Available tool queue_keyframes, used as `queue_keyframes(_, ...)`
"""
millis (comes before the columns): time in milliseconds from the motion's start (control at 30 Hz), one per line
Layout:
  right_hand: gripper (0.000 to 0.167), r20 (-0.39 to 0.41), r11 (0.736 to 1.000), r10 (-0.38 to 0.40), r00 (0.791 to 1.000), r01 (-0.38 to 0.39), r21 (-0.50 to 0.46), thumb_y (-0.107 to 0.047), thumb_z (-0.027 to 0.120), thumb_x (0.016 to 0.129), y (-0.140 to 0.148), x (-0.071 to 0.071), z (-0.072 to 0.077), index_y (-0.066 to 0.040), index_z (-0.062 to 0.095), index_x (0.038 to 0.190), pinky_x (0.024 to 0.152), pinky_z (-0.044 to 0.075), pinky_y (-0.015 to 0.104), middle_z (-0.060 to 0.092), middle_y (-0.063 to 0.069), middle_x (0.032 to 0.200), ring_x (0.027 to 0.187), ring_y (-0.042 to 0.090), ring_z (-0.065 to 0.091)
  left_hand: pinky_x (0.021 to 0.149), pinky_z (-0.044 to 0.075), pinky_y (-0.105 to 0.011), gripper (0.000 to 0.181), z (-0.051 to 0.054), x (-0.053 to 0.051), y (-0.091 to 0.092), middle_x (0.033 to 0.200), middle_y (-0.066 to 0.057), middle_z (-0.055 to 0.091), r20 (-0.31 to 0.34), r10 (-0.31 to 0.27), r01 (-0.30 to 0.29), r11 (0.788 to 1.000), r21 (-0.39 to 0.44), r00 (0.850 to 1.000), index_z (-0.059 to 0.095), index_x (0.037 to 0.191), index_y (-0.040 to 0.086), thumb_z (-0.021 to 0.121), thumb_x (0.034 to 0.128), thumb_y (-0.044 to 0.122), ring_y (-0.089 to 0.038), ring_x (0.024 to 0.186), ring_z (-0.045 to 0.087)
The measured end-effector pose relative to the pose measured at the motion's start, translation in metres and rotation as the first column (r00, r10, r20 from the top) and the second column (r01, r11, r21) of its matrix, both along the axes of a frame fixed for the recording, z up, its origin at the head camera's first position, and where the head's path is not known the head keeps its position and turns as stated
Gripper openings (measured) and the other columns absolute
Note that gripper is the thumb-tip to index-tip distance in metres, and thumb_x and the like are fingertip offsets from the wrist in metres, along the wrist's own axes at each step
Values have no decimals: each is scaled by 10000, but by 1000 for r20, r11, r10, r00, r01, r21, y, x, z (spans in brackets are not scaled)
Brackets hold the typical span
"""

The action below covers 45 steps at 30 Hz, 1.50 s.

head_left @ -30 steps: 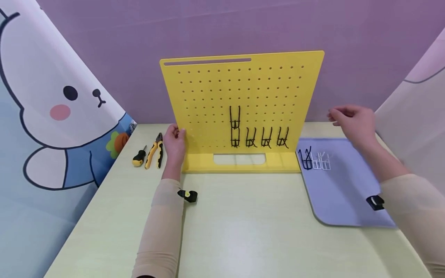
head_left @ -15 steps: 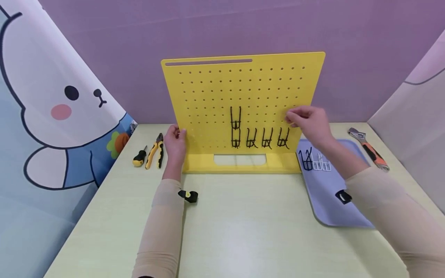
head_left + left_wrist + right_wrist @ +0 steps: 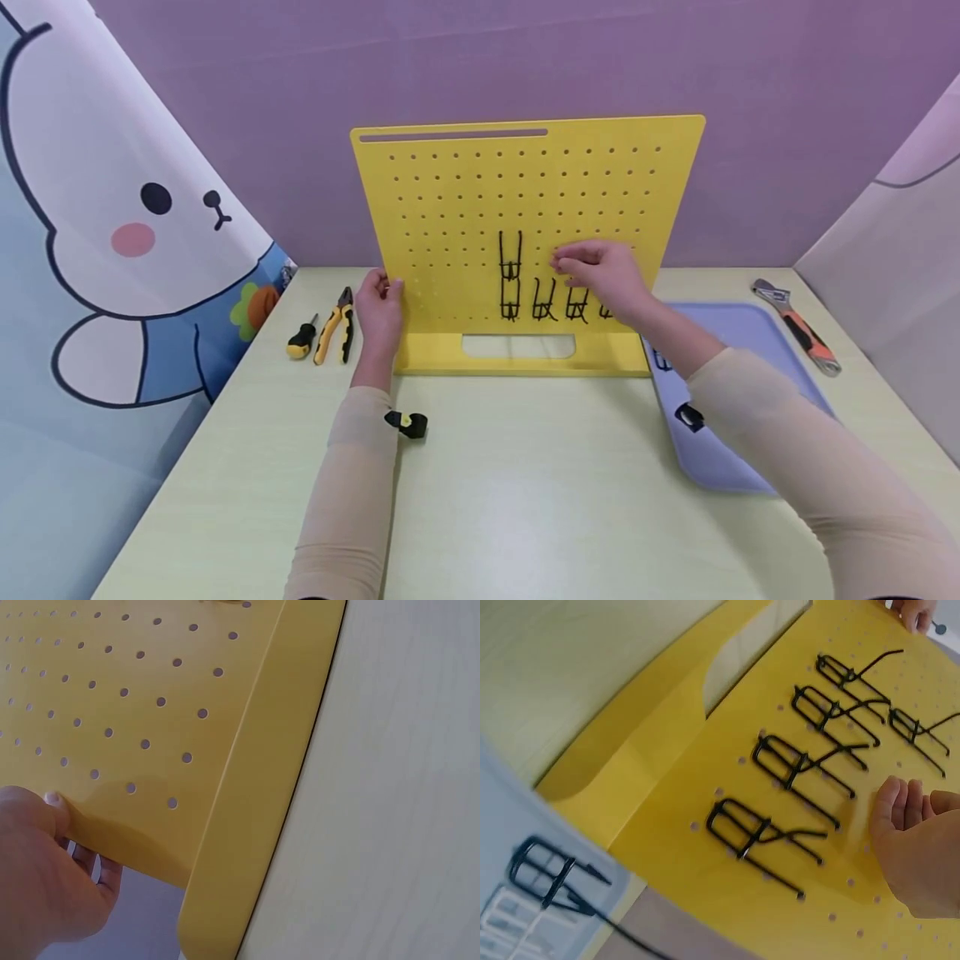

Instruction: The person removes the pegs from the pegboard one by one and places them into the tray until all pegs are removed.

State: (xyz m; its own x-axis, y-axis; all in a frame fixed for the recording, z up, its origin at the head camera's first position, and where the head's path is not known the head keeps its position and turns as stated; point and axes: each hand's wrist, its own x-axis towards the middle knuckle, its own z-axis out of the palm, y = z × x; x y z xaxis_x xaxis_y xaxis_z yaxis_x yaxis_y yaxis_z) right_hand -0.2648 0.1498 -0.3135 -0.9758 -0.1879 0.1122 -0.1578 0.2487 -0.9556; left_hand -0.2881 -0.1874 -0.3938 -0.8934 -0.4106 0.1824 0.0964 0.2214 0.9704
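Observation:
At the left edge of the yellow pegboard (image 3: 450, 192), my left hand (image 3: 378, 310) grips the panel, thumb on the front and fingers behind. The right hand (image 3: 603, 271) is in front of the board, right of the upper black hook (image 3: 510, 257), fingers loosely bent. Nothing shows between its fingers. A row of black wire hooks (image 3: 761, 832) lines the lower part of the board; in the head view my right hand and forearm partly cover the rightmost ones. The left wrist view shows the left hand (image 3: 41, 870) at the panel edge.
A lilac tray (image 3: 720, 450) at the right carries a black hook (image 3: 544, 870) and white hooks (image 3: 510, 922). An adjustable wrench (image 3: 798, 325) lies beyond it. On the left lie a screwdriver (image 3: 302, 340) and pliers (image 3: 333, 327). A purple cloth (image 3: 525, 58) hangs behind.
My right hand has moved left from above the tray's far side to the front of the pegboard, uncovering the wrench. My left hand has stayed on the board's edge.

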Motion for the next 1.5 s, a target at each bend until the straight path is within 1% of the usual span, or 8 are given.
queue_keyframes(167,300,31,998,57,998,-56,-32,-56,586,1024,-18,-2,0,22,629,1311,949,533,404,653,181,1286,1192,297,618,815,482,-288,135,0,1,-1,1073,-100,642,0,6,-6,1000,3,1000,616,1136,36,605,1021,106,-186,941,550)
queue_keyframes(367,333,93,995,76,993,-69,-78,9,544,1023,-32,-4,-3,25,593,1352,966,525,379,623,174,1329,1219,276,600,812,486,-287,132,-1,1,-1,1076,-96,638,16,6,-6,1000,14,1000,613,1137,43,602,1022,108,-179,933,543)
queue_keyframes(567,355,166,981,119,979,-91,-169,43,497,1030,-40,-3,-5,47,554,1380,1014,492,441,560,191,1392,1271,312,547,782,477,-271,132,1,2,0,1047,-90,629,-1,6,-6,1000,20,1000,605,1134,31,602,1022,102,-175,907,536)
queue_keyframes(767,386,186,974,138,973,-98,-206,58,478,1028,-42,-2,-4,36,524,1411,1026,481,463,556,211,1339,1265,339,528,776,470,-266,129,0,2,0,1033,-83,626,-16,6,-6,1000,11,1000,612,1126,33,606,1021,108,-172,904,533)
queue_keyframes(900,400,184,975,130,974,-91,-205,60,487,1026,-45,0,-3,30,513,1423,1024,481,473,562,216,1286,1246,353,530,773,471,-268,141,1,1,0,1031,-92,627,-28,7,-7,1000,-5,1000,609,1135,14,604,1019,93,-176,900,532)
queue_keyframes(1233,359,164,974,85,983,-46,-224,-15,556,1027,-49,-4,-5,23,555,1384,978,515,463,589,209,1298,1157,335,595,794,484,-278,153,2,1,1,1063,-89,627,1,7,-7,1000,5,1000,610,1158,36,601,1024,111,-182,931,544)
queue_keyframes(1367,345,144,974,57,988,-23,-226,-19,608,1000,-50,-6,-7,29,591,1341,950,535,442,619,212,1237,1097,312,625,787,480,-276,148,2,2,2,1058,-91,627,1,3,-3,1000,5,1000,606,1150,28,598,1026,110,-177,922,540)
queue_keyframes(1500,318,129,977,24,991,4,-215,-35,673,965,-53,-7,-8,31,639,1274,932,542,461,660,188,1184,1043,296,654,795,484,-271,141,1,2,2,1057,-83,627,12,10,-10,1000,11,1000,608,1147,38,596,1026,109,-169,920,541)
